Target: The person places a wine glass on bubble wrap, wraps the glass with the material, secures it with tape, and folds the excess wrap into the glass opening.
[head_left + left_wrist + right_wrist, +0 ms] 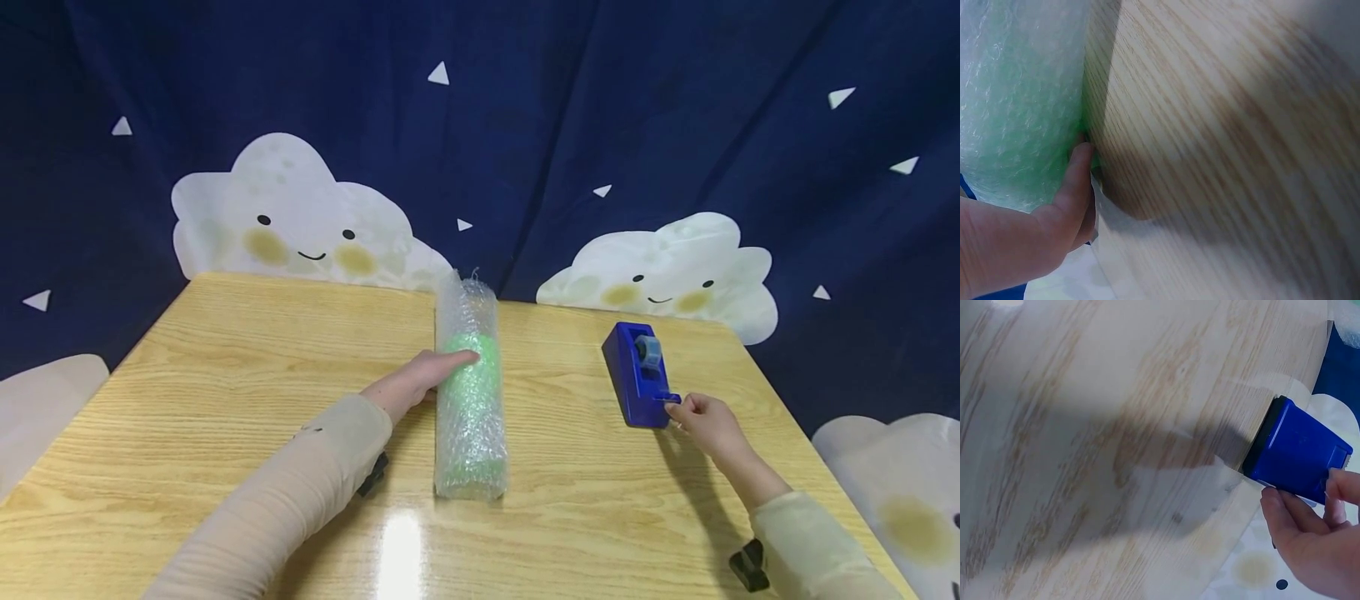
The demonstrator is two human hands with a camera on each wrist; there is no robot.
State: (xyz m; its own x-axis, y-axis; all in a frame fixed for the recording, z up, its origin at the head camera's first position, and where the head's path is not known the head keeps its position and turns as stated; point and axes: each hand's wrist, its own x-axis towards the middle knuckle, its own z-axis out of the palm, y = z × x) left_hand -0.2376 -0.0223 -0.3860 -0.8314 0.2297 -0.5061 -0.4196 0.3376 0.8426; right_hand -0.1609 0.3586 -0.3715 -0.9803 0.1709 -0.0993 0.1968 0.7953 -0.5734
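Observation:
A bubble-wrapped cylinder (pixel 472 425), green showing through the clear wrap, lies lengthwise on the wooden table. My left hand (pixel 423 372) holds it from the left side, the thumb over its top. In the left wrist view, fingers (pixel 1075 178) lie against the cylinder's lower side, close to the tabletop. To the right stands a blue tape dispenser (pixel 637 379) with a roll of clear tape (pixel 648 352). My right hand (pixel 708 423) pinches at its cutter end, where the tape comes out. The clear tape between the fingertips is hard to make out.
The wooden table (pixel 300 333) has rounded far corners. Behind it hangs a dark blue cloth (pixel 495 108) printed with white clouds and triangles. Wrist cameras (pixel 748 567) hang below both sleeves.

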